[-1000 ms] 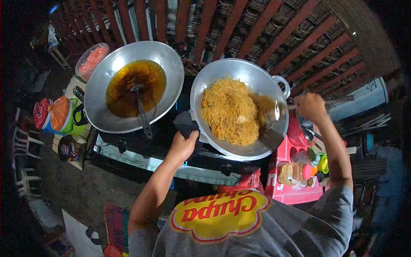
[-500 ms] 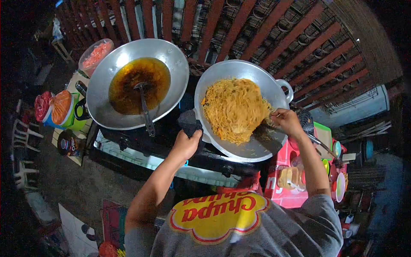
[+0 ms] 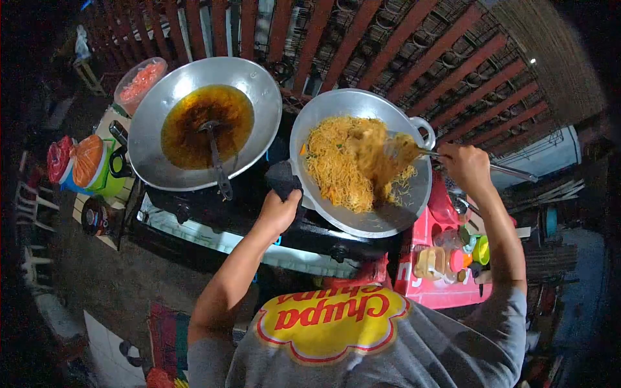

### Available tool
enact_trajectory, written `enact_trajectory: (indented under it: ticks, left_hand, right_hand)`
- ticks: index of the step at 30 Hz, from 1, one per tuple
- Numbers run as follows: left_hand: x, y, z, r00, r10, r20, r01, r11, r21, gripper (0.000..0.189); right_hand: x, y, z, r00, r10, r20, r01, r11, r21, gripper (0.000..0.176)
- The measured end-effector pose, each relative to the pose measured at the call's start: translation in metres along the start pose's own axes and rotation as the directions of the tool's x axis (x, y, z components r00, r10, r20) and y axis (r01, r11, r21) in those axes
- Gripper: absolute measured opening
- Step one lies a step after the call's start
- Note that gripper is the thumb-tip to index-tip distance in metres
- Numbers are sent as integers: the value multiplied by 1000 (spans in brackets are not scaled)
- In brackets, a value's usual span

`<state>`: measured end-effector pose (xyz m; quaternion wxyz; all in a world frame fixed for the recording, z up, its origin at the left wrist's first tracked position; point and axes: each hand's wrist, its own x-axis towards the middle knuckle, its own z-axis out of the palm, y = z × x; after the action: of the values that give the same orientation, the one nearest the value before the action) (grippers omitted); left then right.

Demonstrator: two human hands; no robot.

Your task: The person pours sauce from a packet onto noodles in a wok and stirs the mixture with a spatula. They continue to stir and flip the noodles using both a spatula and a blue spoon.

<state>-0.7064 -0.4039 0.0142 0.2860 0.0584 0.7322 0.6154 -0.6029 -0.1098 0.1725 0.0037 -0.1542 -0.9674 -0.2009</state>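
Left hand [image 3: 279, 210] grips a dark cloth [image 3: 282, 181] on the wok [image 3: 362, 220] rim; right hand [image 3: 464, 165] holds a spatula [image 3: 414, 152] lifting noodles [image 3: 343, 165] between the hands.

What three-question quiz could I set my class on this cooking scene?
1. True or false: the left hand grips the edge of the round silver wok of yellow noodles through a dark cloth.
2. What does the right hand hold? A: a long metal turner lifting noodles. B: a red cup. C: nothing.
3. Fill the gap: the black-handled ladle rests in the second silver wok, which holds dark brown ____.

Key: 1 true; 2 A; 3 oil.
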Motion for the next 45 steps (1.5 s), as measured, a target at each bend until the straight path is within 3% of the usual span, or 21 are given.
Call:
enact_trajectory:
  ticks: [2, 4, 6, 8, 10, 11, 13, 16, 18, 20, 22, 24, 26, 28, 30, 33, 38, 42, 45]
  left_hand:
    - [-2, 2, -1, 1000, 27, 13, -27, 1000, -9, 32]
    - [-11, 19, -2, 999, -39, -22, 39, 998, 39, 33]
    - [-1, 3, 0, 1000, -13, -6, 13, 999, 35, 33]
    - [0, -1, 0, 1000, 14, 14, -15, 999, 33, 34]
    - [-4, 9, -1, 1000, -26, 12, 26, 999, 28, 35]
    - [-3, 8, -1, 1000, -24, 5, 24, 999, 30, 35]
    - [-1, 2, -1, 1000, 18, 5, -18, 997, 75, 36]
    - [-2, 7, -1, 999, -37, 18, 37, 999, 24, 37]
    - [4, -3, -1, 999, -29, 28, 28, 999, 42, 37]
    - [4, -2, -2, 999, -19, 35, 17, 998, 58, 37]
    - [-5, 13, -3, 996, -93, -2, 93, 991, 93, 38]
    - [-9, 19, -3, 996, -85, -2, 85, 991, 101, 37]
    - [-6, 13, -3, 997, -77, -8, 77, 991, 108, 37]
    - [5, -6, -2, 999, 24, 33, -27, 997, 69, 36]
    - [4, -5, -3, 999, 22, 39, -24, 999, 47, 36]
    - [-6, 13, -4, 1000, 7, 31, -9, 999, 44, 35]
    - [6, -6, -2, 998, 25, 61, -24, 1000, -20, 34]
    - [5, -6, -5, 995, 5, 99, -9, 999, 36, 35]
    - [12, -12, -5, 993, 45, 106, -49, 998, 32, 36]
  right_hand:
    - [-1, 5, -7, 977, 3, 211, 15, 996, -87, 15]
    - [-6, 8, 7, 965, 3, 263, 38, 988, -151, 16]
    - [-15, 5, 54, 893, -190, 408, 183, 981, 58, 18]
    - [-29, 3, 193, 941, -336, -34, 319, 851, 417, 20]
    - [-27, -83, 120, 990, 2, 144, -84, 818, 569, 20]
    - [-24, -90, 122, 990, -2, 139, -79, 816, 573, 20]
    - [-19, -99, 132, 975, 171, 139, -220, 737, 639, 18]
    - [-22, -80, 130, 971, 193, 138, -236, 712, 661, 18]
    - [-27, -72, 111, 976, 193, 100, -212, 752, 625, 18]
    - [-31, -66, 87, 945, 286, 158, -317, 686, 654, 17]
    - [-32, -49, 95, 950, 291, 111, -295, 722, 625, 15]
    - [-33, -45, 79, 967, 250, -56, -178, 812, 556, 13]
    - [-35, -46, 52, 963, 270, -12, -227, 830, 510, 14]
    - [-36, -47, 38, 951, 298, -85, -234, 872, 431, 13]
    - [-34, -47, 34, 949, 287, -130, -213, 889, 405, 11]
    - [-31, -51, 22, 939, 217, -268, -109, 925, 364, 11]
    - [-20, -43, 30, 956, 128, -263, -67, 971, 229, 10]
    - [-17, -47, 8, 965, 63, -256, -48, 997, 64, 12]
    - [-10, -46, 2, 957, -91, -277, 91, 996, -14, 15]
